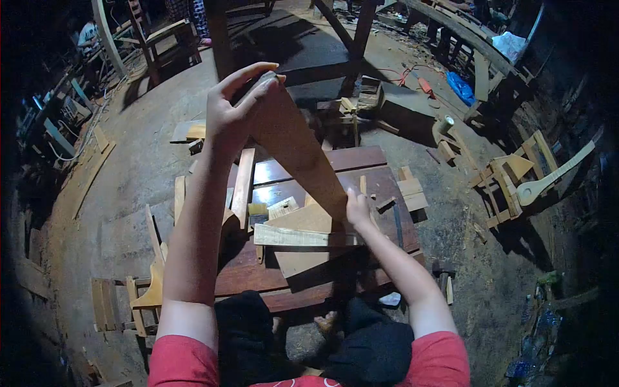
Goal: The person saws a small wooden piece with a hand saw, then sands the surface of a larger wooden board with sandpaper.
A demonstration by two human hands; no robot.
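A long, flat brown board is held up at a slant above the low wooden table. My left hand is closed around its upper, far end, with thumb and fingers on either side. The lower, near end is in my right hand, whose fingers are partly hidden behind the wood. Below the board, a pale wooden strip and a flat angled wood piece lie on the table. Left of these are a long narrow slat and a small yellowish object.
At the right stands a small wooden frame with a long-necked, spoon-shaped wood piece on it. Another shaped wood piece rests at the left. Behind the table are an orange cord, a blue bag and a wooden chair.
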